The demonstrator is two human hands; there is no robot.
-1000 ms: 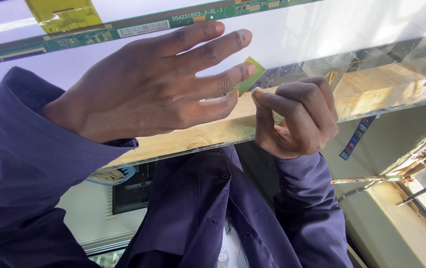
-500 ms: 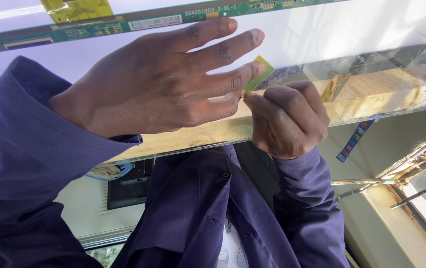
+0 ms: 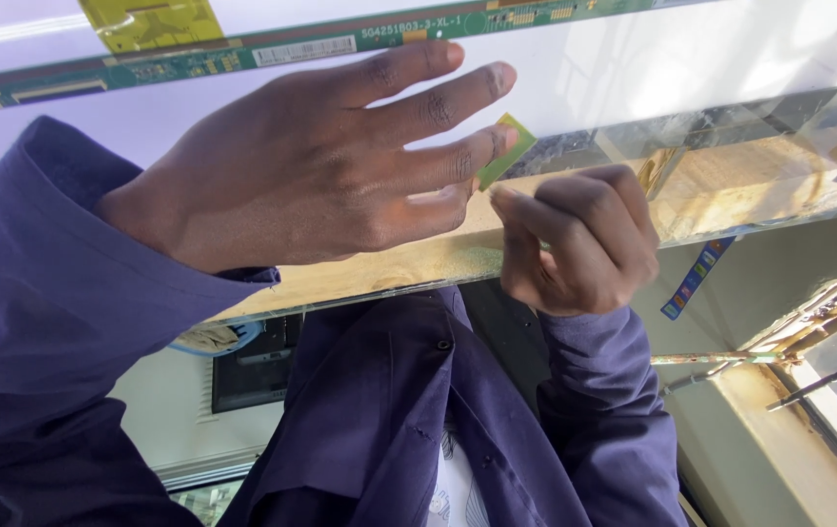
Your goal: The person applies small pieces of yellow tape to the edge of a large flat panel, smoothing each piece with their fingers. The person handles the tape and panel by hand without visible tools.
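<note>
Right hand grip: fingers curled in tight, thumb and forefinger tips pinched narrow at the lower end of a small thin green rectangular tab. Contact looks real, but the tab's lower edge is hidden behind the fingers, so how much of it is pinched can't be told.

Left hand grip: none, hand spread wide and flat, fingers extended. Middle and ring fingertips sit right at the tab, seemingly pressing or steadying it against the large glossy mirror-like flat panel. Whether the palm touches the panel is unclear.

Tab location: on the panel surface, between the left fingertips and the right pinch, just above the reflected brown band.

Judgement on doing this well: keep the right pinch low on the tab and close to the surface, pull slow and in line with the tab, not sideways. The left fingertips should hold down next to it, so the panel doesn't flex and the tab doesn't tear.

Further out: long narrow green circuit-board strip along the top edge of the panel, with a yellow flat flex ribbon joining it at upper left. Dark blue long sleeves on both arms. The panel reflects the person's dark blue shirt and a window frame at right.
</note>
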